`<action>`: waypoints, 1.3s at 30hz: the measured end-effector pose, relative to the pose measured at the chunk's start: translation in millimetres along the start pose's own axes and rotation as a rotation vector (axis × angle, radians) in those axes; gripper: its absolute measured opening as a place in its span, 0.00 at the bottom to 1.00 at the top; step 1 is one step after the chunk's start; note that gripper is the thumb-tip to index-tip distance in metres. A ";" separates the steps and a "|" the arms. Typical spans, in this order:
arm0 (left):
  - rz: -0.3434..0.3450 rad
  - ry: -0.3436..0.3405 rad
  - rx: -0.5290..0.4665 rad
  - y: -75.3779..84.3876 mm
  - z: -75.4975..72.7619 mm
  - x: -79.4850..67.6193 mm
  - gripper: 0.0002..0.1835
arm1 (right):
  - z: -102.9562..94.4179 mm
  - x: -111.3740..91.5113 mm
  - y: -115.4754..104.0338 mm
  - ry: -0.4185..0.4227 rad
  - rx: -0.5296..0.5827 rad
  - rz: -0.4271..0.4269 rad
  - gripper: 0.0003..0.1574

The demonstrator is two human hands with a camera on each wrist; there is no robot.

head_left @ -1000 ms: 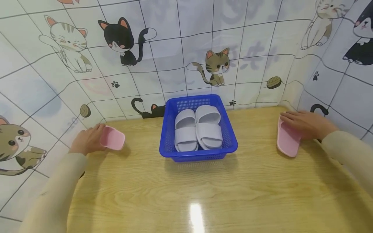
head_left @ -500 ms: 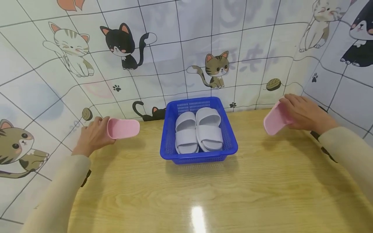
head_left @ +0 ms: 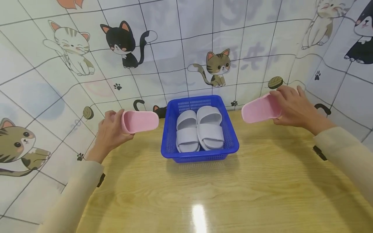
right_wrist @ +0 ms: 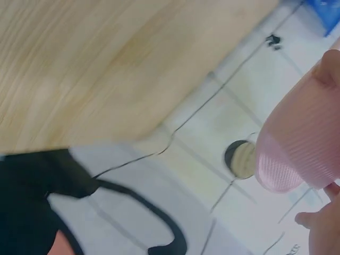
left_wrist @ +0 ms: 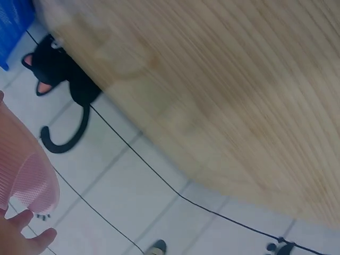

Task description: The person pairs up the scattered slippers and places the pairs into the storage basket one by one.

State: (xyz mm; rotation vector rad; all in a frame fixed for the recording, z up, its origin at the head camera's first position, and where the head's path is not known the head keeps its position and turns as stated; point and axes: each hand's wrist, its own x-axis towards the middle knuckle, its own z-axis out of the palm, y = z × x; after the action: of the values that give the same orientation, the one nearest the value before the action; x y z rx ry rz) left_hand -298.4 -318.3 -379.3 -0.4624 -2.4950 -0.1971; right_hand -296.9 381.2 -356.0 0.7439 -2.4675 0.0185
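My left hand (head_left: 112, 131) grips a pink slipper (head_left: 142, 121) by its strap end, the sole's other end pointing right, left of the blue basket (head_left: 201, 157). On the basket's other side, my right hand (head_left: 295, 106) holds another pink slipper (head_left: 257, 110), pointing left and slightly down. Both slippers are raised above the table. Inside the basket lie two white slippers (head_left: 186, 136), side by side. In the left wrist view part of one pink slipper (left_wrist: 32, 180) shows with fingertips at its edge; the right wrist view shows the ribbed strap of the other slipper (right_wrist: 308, 133).
The basket stands on a wooden table (head_left: 186, 191) near its back edge. Behind and at both sides rises a white wall covering (head_left: 175, 64) with a cat print and grid lines. A bright light reflection lies on the table's front part.
Both hands have lifted the pink slippers off the table and brought them inward toward the basket. The slippers have turned so their free ends point at it. The basket has stayed in place.
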 end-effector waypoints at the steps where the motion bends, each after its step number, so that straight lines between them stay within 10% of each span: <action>1: 0.000 -0.001 -0.009 6.4 1.1 0.4 0.59 | -1.9 1.7 -4.3 0.007 0.020 0.009 0.66; 13: 0.061 0.053 -0.042 62.1 -3.3 15.7 0.61 | -13.5 16.4 -62.3 0.205 0.251 0.090 0.70; 23: 0.023 0.092 -0.197 96.4 -1.9 27.2 0.61 | -19.4 28.3 -95.4 0.377 0.210 0.058 0.65; 39: -0.056 0.140 -0.395 137.2 -2.5 16.2 0.60 | -22.8 29.7 -128.3 0.269 0.270 0.205 0.63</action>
State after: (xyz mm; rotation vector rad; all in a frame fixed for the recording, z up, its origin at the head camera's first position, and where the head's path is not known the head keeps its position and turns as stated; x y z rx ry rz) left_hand -258.9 -186.9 -362.9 -0.5165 -2.3331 -0.7269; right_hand -239.9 261.4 -339.6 0.5518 -2.2931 0.5046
